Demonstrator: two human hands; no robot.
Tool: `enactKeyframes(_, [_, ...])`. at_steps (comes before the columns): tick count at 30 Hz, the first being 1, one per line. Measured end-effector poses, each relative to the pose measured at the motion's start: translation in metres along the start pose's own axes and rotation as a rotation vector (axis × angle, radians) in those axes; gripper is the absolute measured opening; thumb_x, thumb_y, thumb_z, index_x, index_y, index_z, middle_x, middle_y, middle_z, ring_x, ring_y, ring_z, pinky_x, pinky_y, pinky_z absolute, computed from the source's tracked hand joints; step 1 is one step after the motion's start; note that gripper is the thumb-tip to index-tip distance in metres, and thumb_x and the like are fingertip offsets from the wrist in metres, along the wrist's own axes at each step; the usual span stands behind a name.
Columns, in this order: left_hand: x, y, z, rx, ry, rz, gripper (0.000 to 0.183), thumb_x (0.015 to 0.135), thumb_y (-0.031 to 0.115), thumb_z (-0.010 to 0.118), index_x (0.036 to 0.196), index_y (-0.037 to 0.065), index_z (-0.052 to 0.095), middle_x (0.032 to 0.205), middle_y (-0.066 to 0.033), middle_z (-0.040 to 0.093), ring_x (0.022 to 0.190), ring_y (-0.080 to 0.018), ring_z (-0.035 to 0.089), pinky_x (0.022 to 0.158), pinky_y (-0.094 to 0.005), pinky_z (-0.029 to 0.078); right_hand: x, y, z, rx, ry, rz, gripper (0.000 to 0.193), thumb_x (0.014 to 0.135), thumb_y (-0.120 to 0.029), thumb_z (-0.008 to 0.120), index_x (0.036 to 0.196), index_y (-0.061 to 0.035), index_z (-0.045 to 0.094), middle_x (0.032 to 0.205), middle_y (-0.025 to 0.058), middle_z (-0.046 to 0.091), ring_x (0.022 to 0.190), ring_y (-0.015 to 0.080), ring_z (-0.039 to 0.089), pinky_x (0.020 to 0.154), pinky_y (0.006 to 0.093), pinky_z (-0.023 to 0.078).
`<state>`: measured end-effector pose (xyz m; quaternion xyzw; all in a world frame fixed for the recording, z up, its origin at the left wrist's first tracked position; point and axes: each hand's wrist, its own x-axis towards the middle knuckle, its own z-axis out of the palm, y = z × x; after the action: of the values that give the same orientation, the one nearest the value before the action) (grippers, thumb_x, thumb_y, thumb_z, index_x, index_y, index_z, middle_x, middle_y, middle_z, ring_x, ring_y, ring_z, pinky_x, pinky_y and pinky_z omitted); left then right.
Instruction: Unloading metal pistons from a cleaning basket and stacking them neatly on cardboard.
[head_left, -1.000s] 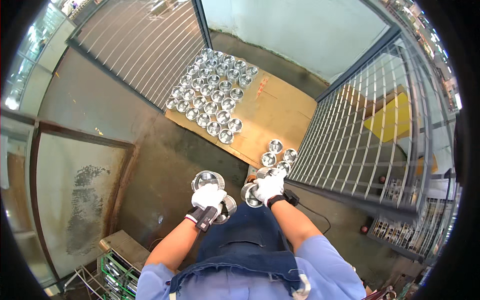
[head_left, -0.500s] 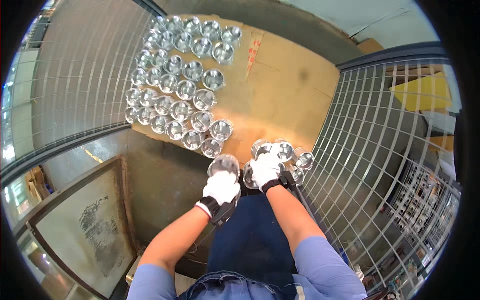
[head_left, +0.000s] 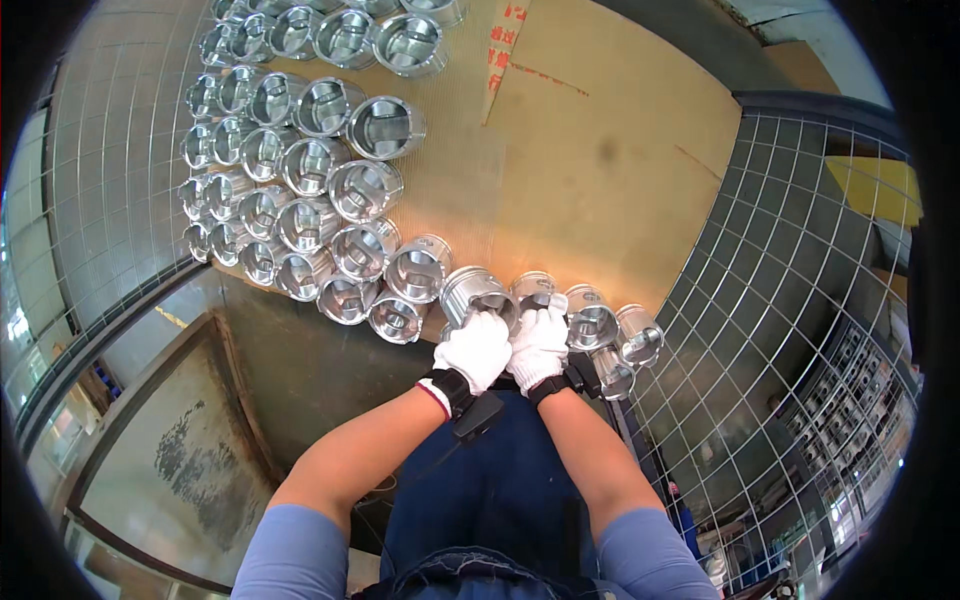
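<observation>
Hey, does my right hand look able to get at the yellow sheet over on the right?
Probably not from here: the wire mesh panel seems to stand between your right hand and the yellow sheet, and that hand is at a round metal part.

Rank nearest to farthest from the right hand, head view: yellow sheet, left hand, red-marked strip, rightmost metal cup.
1. Left hand: close beside, left.
2. Rightmost metal cup: right side.
3. Red-marked strip: ahead, on cardboard.
4. Yellow sheet: right, beyond fence.

Glossy metal cylinders [head_left: 464, 288], matt cardboard [head_left: 600, 150], cloth gloves [head_left: 473, 352]
</observation>
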<state>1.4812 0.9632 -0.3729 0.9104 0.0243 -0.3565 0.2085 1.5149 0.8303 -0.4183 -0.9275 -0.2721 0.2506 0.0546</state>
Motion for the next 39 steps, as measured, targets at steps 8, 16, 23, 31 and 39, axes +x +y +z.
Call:
enactKeyframes(8, [0.028, -0.025, 0.019, -0.093, -0.135, -0.016, 0.045, 0.089, 0.032, 0.052, 0.123, 0.002, 0.053, 0.124, -0.0191, 0.055, 0.123, -0.0336, 0.051, 0.090, -0.0484, 0.052, -0.008, -0.002, 0.004, -0.111, -0.195, -0.061, 0.013, 0.079, -0.026, 0.066, 0.082, -0.0152, 0.072, 0.092, 0.0107, 0.063, 0.097, 0.0298, 0.058, 0.101, 0.0471, 0.039])
enactKeyframes(16, [-0.047, 0.009, -0.036, 0.289, 0.141, 0.094, 0.023, 0.083, 0.017, 0.054, 0.089, 0.004, 0.073, 0.092, -0.0146, 0.068, 0.096, -0.0284, 0.062, 0.089, -0.0411, 0.047, -0.024, -0.014, -0.051, 0.191, -0.019, -0.080, 0.032, 0.088, -0.026, 0.055, 0.116, -0.0135, 0.065, 0.127, 0.0188, 0.056, 0.132, 0.0444, 0.038, 0.111, 0.0549, 0.028])
enactKeyframes(23, [-0.278, 0.006, -0.027, 0.287, 0.482, -0.132, 0.021, 0.078, 0.022, 0.057, 0.092, 0.008, 0.063, 0.096, -0.0129, 0.062, 0.093, -0.0305, 0.061, 0.083, -0.0417, 0.052, -0.100, -0.030, -0.170, -0.006, -0.520, 0.061, 0.066, 0.075, -0.032, 0.065, 0.138, -0.0192, 0.053, 0.129, 0.0197, 0.055, 0.124, 0.0376, 0.052, 0.107, 0.0486, 0.039])
enactKeyframes(31, [-0.437, 0.075, 0.019, -0.246, 0.465, -0.807, 0.021, 0.085, 0.026, 0.051, 0.083, 0.013, 0.068, 0.085, -0.0151, 0.070, 0.078, -0.0345, 0.068, 0.067, -0.0464, 0.053, -0.140, -0.082, -0.348, -0.221, -0.450, -0.308, 0.062, 0.082, -0.042, 0.060, 0.136, -0.0133, 0.052, 0.124, 0.0135, 0.060, 0.121, 0.0358, 0.057, 0.090, 0.0538, 0.048])
enactKeyframes(39, [-0.430, 0.160, 0.141, -0.755, 0.321, -1.371, 0.020, 0.082, 0.029, 0.057, 0.081, 0.014, 0.070, 0.086, -0.0110, 0.070, 0.086, -0.0292, 0.068, 0.070, -0.0459, 0.050, -0.122, -0.056, -0.304, -0.381, -0.453, -0.478, 0.054, 0.090, -0.044, 0.054, 0.131, -0.0091, 0.057, 0.130, 0.0191, 0.062, 0.116, 0.0339, 0.063, 0.094, 0.0481, 0.051])
